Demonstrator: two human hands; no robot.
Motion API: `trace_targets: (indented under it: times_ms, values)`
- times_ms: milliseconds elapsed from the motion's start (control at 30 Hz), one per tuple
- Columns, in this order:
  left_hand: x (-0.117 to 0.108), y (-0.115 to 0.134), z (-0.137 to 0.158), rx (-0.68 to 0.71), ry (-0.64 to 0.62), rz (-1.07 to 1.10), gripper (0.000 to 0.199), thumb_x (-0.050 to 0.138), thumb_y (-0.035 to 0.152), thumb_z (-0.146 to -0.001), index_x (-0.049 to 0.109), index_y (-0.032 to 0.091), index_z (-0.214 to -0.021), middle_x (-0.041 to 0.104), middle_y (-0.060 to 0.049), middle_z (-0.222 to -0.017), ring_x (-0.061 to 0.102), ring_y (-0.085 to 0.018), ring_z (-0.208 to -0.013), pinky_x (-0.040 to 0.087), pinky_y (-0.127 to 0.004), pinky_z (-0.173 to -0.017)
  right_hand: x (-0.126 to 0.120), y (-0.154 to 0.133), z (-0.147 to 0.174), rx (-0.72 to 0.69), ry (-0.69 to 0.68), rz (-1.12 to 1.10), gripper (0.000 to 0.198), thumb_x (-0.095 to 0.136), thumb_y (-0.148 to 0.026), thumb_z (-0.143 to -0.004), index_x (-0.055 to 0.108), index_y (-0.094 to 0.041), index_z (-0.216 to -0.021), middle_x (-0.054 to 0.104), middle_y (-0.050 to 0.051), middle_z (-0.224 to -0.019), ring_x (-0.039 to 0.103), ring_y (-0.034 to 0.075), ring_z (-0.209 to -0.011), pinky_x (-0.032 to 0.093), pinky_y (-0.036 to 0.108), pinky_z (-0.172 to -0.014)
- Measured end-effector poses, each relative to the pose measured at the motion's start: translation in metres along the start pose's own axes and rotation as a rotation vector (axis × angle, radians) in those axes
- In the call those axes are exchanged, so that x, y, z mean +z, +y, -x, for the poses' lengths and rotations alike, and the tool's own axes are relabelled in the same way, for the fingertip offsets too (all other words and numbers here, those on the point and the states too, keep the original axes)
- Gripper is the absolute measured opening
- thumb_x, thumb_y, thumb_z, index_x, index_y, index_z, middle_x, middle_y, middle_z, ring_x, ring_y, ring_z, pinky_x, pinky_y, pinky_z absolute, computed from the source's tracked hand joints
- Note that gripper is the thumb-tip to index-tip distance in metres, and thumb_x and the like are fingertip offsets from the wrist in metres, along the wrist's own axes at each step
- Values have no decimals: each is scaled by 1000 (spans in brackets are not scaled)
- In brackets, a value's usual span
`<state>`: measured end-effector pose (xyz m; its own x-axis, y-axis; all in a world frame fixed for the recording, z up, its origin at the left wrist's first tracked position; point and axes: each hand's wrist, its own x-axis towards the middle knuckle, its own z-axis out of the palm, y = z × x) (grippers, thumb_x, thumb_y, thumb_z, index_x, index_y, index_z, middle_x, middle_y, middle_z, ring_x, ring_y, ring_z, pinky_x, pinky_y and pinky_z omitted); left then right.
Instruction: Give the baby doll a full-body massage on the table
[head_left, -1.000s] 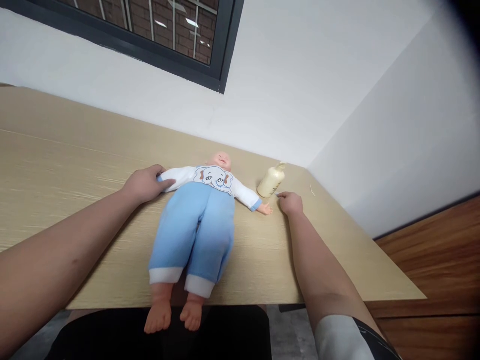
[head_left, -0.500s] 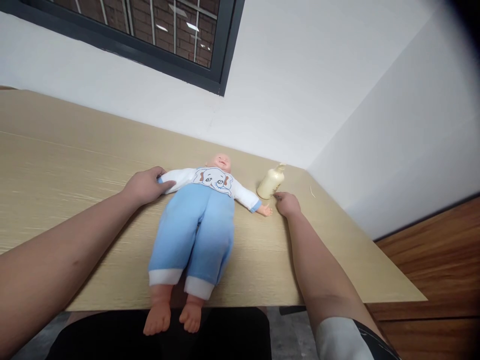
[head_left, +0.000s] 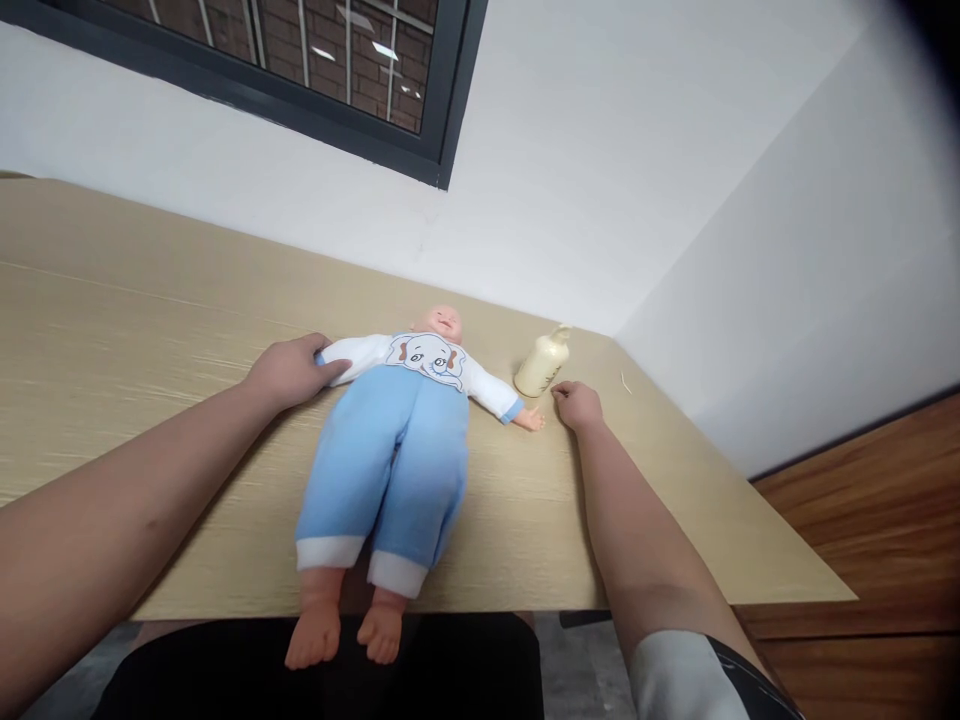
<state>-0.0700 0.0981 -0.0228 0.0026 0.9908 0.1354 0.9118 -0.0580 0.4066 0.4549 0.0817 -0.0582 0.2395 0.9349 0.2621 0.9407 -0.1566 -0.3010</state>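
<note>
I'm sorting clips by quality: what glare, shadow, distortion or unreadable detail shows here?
Head view: white reflections in the dark-framed glass window; head view: soft shadow on the pale wood-grained table beside the bare right forearm; head view: top-right corner darkened, wide-angle stretch likely; head view: dark lettering on the cream cylindrical pump bottle too small to read.
</note>
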Motion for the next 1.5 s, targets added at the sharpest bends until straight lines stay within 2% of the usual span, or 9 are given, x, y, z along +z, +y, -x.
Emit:
trace_targets:
  times_ms: [167,367,500,600,833,1033,1300,1367,1500]
  values:
    - [0,-1,1,-4,6,4,56,52,65,-78,67,24,-112,73,-10,-106,66,-34,-96,45,-37,-72,1,9,0,116,71,-184,18,60,-32,-80,73,-21,-83,75,7,-91,65,26,-90,47,37,-86]
    - [1,-1,-1,-7,-5,-14,58,50,66,-78,67,23,-113,73,-11,-107,65,-34,-97,46,-38,-72,-1,20,0,247,170,-537,22,56,-42,-85,62,-21,-83,71,5,-81,66,20,-76,54,34,-74]
    - [0,1,0,-14,-9,-11,57,49,66,-79,67,24,-112,73,-11,-107,66,-35,-97,46,-38,-73,1,20,-1,297,166,-770,19,55,-40,-89,51,-23,-83,71,5,-78,68,16,-71,58,31,-69]
    - [0,1,0,-12,-19,-16,56,49,66,-79,67,24,-111,73,-11,-106,66,-35,-97,46,-39,-74,2,21,-1,309,151,-872,24,64,-41,-85,49,-23,-81,70,4,-75,67,15,-66,59,29,-65]
    - [-1,2,1,-21,-19,-19,55,49,65,-79,67,23,-110,73,-11,-106,66,-35,-97,46,-38,-73,0,18,3,284,148,-905,31,76,-45,-74,56,-21,-77,64,2,-65,64,16,-63,56,27,-58]
    - [-1,1,1,-14,-22,-26,55,48,66,-81,65,23,-111,72,-11,-108,65,-35,-99,45,-37,-72,-2,15,7,268,125,-880,25,77,-34,-69,62,-18,-81,67,2,-67,64,16,-62,55,27,-58]
    - [-1,1,1,-12,-22,-12,56,49,66,-79,66,23,-111,73,-11,-106,66,-35,-97,45,-37,-72,-1,15,6,277,130,-879,40,76,-25,-69,62,-18,-105,71,2,-71,66,16,-64,56,27,-59]
    - [-1,1,0,-11,-21,-16,56,48,66,-80,66,24,-112,73,-11,-106,65,-35,-97,45,-37,-71,0,16,5,273,119,-898,34,74,-26,-72,64,-17,-103,73,4,-76,68,16,-67,57,27,-62]
    - [-1,1,0,-16,-18,-11,56,49,66,-79,67,24,-112,73,-10,-107,65,-35,-98,45,-37,-72,2,17,4,281,105,-919,19,75,-31,-77,67,-16,-85,74,9,-82,69,15,-69,57,25,-61]
